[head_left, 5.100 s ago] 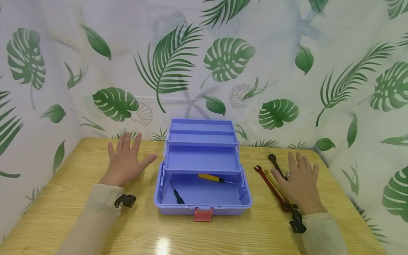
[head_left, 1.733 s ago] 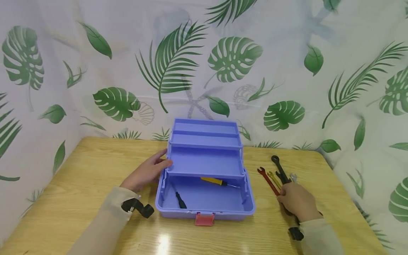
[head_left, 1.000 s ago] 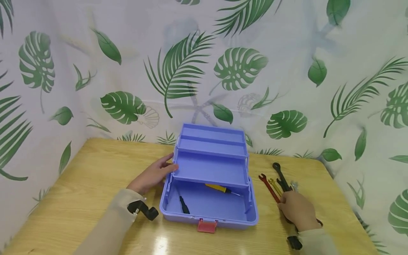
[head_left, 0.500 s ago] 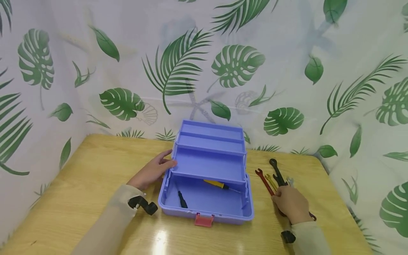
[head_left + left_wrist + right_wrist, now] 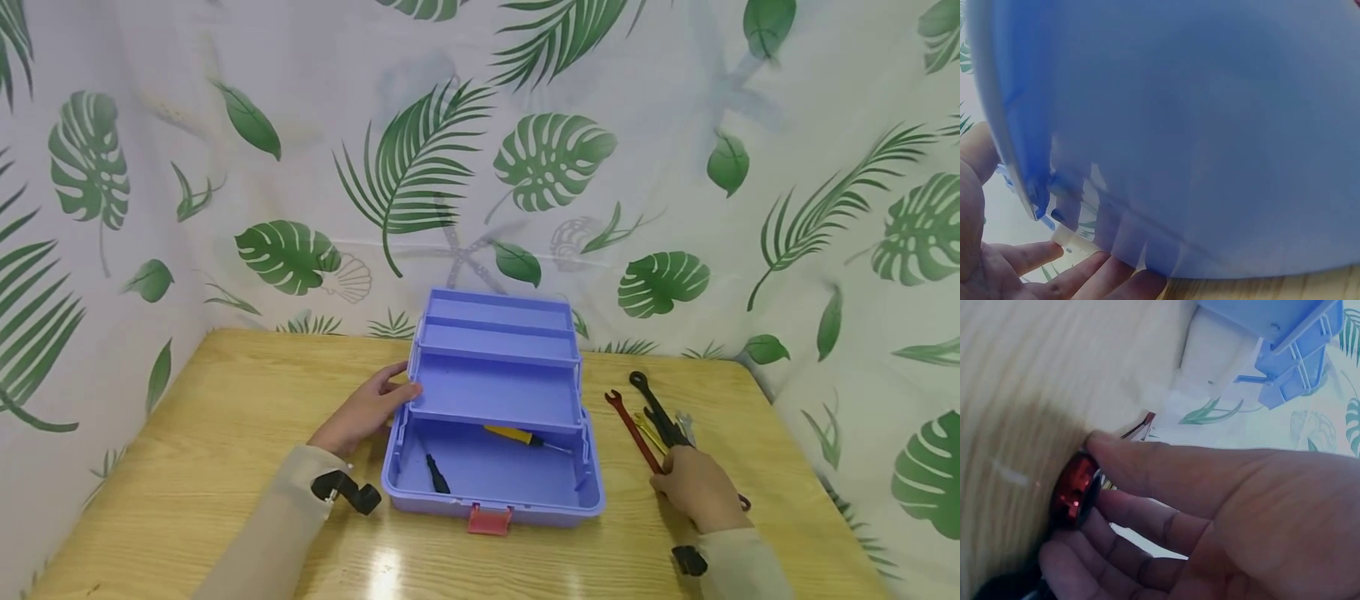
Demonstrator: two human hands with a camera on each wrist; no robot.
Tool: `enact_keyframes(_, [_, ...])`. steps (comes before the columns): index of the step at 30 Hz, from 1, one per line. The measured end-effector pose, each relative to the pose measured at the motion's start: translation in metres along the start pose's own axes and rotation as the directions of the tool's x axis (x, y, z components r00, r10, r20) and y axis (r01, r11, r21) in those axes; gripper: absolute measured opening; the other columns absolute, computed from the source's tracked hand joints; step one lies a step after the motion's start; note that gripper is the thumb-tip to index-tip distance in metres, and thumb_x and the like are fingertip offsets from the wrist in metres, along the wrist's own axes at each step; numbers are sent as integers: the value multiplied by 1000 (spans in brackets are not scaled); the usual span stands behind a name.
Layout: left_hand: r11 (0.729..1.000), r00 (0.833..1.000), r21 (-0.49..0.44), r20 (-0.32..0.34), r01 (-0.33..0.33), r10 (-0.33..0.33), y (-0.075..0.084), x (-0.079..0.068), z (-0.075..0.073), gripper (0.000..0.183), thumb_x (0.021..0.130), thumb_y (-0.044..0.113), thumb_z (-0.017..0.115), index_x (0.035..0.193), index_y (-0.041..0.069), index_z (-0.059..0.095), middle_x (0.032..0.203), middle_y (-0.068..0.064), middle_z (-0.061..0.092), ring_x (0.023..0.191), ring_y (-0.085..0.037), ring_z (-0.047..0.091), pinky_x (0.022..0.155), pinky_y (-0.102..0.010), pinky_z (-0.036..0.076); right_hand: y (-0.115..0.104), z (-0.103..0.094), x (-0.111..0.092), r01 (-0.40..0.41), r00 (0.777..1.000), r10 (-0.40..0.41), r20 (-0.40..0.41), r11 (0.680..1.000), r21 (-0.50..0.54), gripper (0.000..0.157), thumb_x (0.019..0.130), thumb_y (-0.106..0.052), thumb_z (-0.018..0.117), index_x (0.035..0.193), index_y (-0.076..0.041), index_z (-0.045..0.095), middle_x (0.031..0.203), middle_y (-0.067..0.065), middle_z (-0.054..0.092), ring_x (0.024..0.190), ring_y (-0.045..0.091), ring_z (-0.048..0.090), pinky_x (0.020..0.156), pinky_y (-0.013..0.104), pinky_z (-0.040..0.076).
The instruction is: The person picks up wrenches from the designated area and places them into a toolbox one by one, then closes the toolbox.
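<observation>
A purple toolbox (image 5: 498, 510) stands with its tiers raised and its red latch (image 5: 490, 522) hanging at the front. My left hand (image 5: 362, 419) holds its left side, thumb on the lower tray's edge; the left wrist view shows several fingers (image 5: 1079, 275) against the translucent purple wall. My right hand (image 5: 701, 487) is over a bundle of wrenches: red (image 5: 632, 429), yellow (image 5: 651, 432), black (image 5: 649, 400) and silver (image 5: 685, 423). In the right wrist view my thumb and fingers curl round the red wrench's ring end (image 5: 1074, 490). The palm hides the wrenches' lower parts.
Inside the toolbox bottom lie a yellow-handled screwdriver (image 5: 513, 434) and a dark-handled screwdriver (image 5: 437, 475). The wooden table (image 5: 225, 467) ends at a leaf-printed cloth (image 5: 322, 167) behind and at both sides.
From spread above the table, my left hand has come to the toolbox's side and my right hand down onto the wrenches. Over the last second both have stayed nearly still; the view shifts slightly.
</observation>
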State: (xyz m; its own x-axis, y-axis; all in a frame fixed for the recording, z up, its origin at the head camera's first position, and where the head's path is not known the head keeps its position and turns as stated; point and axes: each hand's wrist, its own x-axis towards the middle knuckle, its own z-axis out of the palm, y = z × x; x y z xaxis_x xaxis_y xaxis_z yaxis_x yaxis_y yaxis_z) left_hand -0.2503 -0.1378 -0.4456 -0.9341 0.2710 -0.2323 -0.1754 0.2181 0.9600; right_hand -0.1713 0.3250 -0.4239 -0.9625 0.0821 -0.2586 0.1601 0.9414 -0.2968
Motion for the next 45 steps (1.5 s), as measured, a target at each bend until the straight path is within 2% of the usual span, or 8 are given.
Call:
enact_keyframes(7, [1000, 1000, -1, 4, -8, 8, -1, -1, 1, 81, 98, 53, 66, 163, 20, 30, 142, -21, 55, 121, -36, 63, 94, -53, 59, 1, 3, 4, -21, 999, 22, -32, 1000, 21, 31, 85, -16, 70, 65, -13, 47, 59, -2, 39, 55, 16, 38, 50, 28, 29])
enact_keyframes(11, [1000, 1000, -4, 5, -7, 7, -1, 0, 1, 80, 98, 53, 66, 162, 20, 31, 142, -21, 55, 121, -36, 63, 94, -53, 59, 1, 4, 7, -21, 998, 22, -59, 1000, 16, 26, 86, -22, 67, 67, -11, 55, 63, 2, 49, 58, 19, 45, 50, 30, 32])
enact_keyframes(19, [1000, 1000, -17, -4, -2, 2, -3, 1, 0, 78, 99, 51, 66, 162, 19, 32, 141, -21, 56, 120, -37, 64, 93, -52, 60, 3, 2, 17, 17, 981, -14, -191, 1000, 13, 28, 94, -21, 61, 101, 5, 71, 87, 17, 68, 71, 28, 59, 58, 39, 46])
enact_keyframes(24, [1000, 1000, -27, -13, -7, 7, -3, 1, 1, 76, 99, 49, 66, 161, 19, 34, 141, -22, 56, 119, -36, 64, 92, -52, 60, 5, 3, 22, 88, 967, -73, -245, 995, 52, 30, 100, -21, 61, 107, 5, 74, 95, 21, 72, 77, 31, 64, 64, 45, 51])
enact_keyframes(29, [1000, 1000, -22, -27, -5, 5, -3, 2, 2, 76, 99, 49, 66, 161, 18, 35, 140, -21, 58, 118, -35, 65, 91, -51, 60, -1, -5, 26, 164, 927, -148, -344, 986, 19, 24, 100, -15, 66, 105, 6, 77, 97, 25, 74, 82, 41, 69, 70, 56, 56])
enact_keyframes(36, [1000, 1000, -22, -17, -9, 9, -4, 3, 2, 75, 100, 48, 66, 161, 18, 35, 143, -21, 56, 119, -36, 65, 91, -51, 60, -11, -8, 31, 140, 885, -99, -455, 988, 58, 26, 102, -17, 65, 113, 3, 77, 103, 24, 75, 82, 39, 70, 63, 48, 55])
enact_keyframes(41, [1000, 1000, -13, -14, -9, 8, -4, 1, 0, 75, 100, 49, 65, 162, 19, 34, 147, -21, 54, 120, -37, 64, 91, -50, 60, -10, -7, 32, 168, 808, -105, -580, 984, 55, 26, 102, -16, 66, 116, 4, 75, 105, 27, 74, 87, 45, 71, 70, 58, 56])
enact_keyframes(45, [1000, 1000, -16, -6, -5, 5, -4, 2, 0, 83, 100, 48, 66, 164, 15, 26, 151, -23, 50, 125, -40, 61, 92, -51, 60, -11, -8, 31, 198, 741, -109, -662, 978, 61, 26, 102, -15, 67, 117, 4, 75, 105, 27, 74, 83, 45, 71, 65, 57, 55])
